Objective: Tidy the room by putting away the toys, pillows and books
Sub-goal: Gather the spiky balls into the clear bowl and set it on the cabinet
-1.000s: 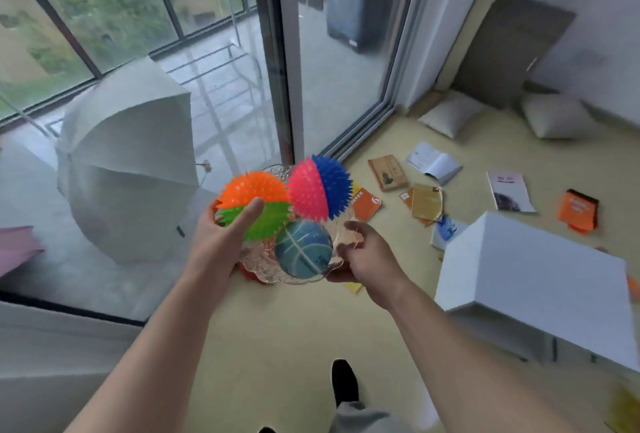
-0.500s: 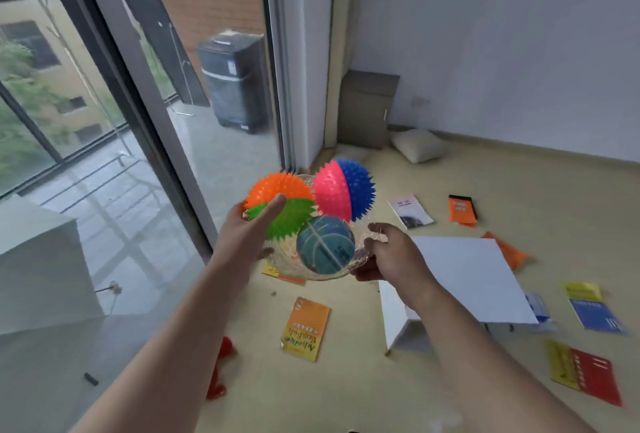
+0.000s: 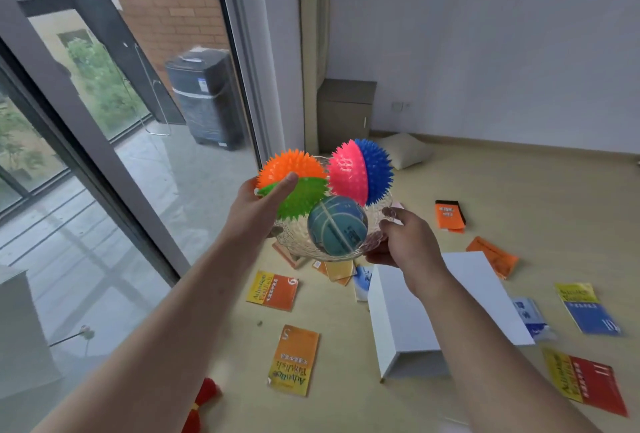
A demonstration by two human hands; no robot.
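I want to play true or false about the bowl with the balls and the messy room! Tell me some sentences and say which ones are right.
1. Three balls sit in the glass bowl. True.
2. Only one hand holds the bowl. False: the left hand and the right hand both hold it.
3. A pillow lies on the floor near the wall. True.
4. All the books are put away. False: many lie scattered on the floor.
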